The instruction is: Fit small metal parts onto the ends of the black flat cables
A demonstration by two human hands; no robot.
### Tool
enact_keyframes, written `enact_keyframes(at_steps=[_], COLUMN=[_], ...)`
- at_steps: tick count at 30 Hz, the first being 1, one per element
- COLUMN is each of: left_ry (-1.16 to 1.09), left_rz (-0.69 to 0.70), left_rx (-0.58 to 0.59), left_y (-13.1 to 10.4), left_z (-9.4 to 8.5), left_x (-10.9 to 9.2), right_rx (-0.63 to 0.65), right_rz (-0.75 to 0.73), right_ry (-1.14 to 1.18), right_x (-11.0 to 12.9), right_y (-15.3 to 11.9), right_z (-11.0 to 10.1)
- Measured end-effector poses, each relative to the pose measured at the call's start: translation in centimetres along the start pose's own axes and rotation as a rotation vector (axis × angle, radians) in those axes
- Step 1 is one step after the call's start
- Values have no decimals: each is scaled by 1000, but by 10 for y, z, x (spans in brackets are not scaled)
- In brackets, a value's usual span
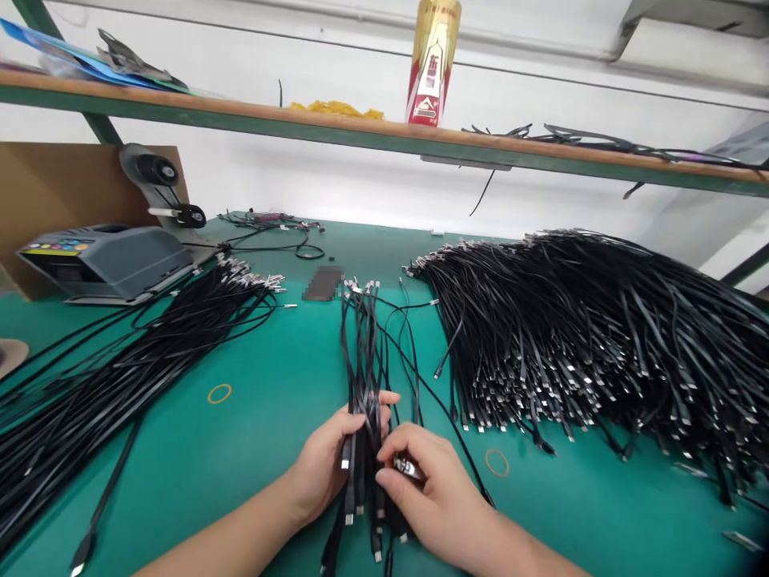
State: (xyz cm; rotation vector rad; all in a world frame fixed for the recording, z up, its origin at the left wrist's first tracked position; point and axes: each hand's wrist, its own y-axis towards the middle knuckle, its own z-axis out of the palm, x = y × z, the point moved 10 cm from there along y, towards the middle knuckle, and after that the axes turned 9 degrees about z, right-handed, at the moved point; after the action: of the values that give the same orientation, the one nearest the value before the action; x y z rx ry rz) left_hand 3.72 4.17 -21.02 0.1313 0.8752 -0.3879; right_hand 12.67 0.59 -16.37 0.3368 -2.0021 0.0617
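Cables (365,361) in a bunch sit gripped by the left hand (329,457), the right hand (429,485) curled round some connectors beside it

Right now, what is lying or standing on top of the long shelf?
On the shelf: a gold-and-red can, a yellow pile, dark cables, blue sheets. What these cover is hidden.

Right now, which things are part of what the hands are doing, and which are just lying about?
Probably part of it:
Black cable bundle, in the left hand
Shiny metal ends, in the right hand
Right cable pile

Probably just lying about:
Gold-and-red can
Yellow heap
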Motion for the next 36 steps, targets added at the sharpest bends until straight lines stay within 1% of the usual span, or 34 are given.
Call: enact_keyframes(at_steps=[3,6,8,10,14,17,21,23,26,29,32,34,36], left_ry=[-68,-86,-81,-72,-40,-59,-35,-42,-81,-123,-152,-176,-224], left_rz=[-14,-22,-17,-16,-78,-132,-159,-209,-254,-236,-227,-216,-193], left_rx=[22,44,70,95,107,83,-41,-89,-90,-79,-97,-114,-105], left_y=[1,2,2,2,0,-1,-2,-4,-5,-5,-7,-6,-5], left_z=[5,9,12,15,15,15,9,9,17,22,20,17,15], left_x=[3,4,2,2,10,18,21,25,28,28,31,32,30], right_rx=[87,131,119,78,-26,-54,-56,-64,-92,-130,-158,-145,-102], right_rz=[-184,-266,-280,-286,-370,-379,-329,-274,-235,-302,-379,-442,-511], right_ry=[-49,-81,-122,-168,-257,-385,-526,-547,-523,-498,-478,-480,-503], right_x=[17,23,23,24,30,28,21,15,12,17,25,32,40], right_y=[-10,-19,-22,-24,-26,-20,-12,-9,-6,-8,-13,-19,-25], right_z=[12,20,21,19,9,9,13,12,8,5,2,3,9])
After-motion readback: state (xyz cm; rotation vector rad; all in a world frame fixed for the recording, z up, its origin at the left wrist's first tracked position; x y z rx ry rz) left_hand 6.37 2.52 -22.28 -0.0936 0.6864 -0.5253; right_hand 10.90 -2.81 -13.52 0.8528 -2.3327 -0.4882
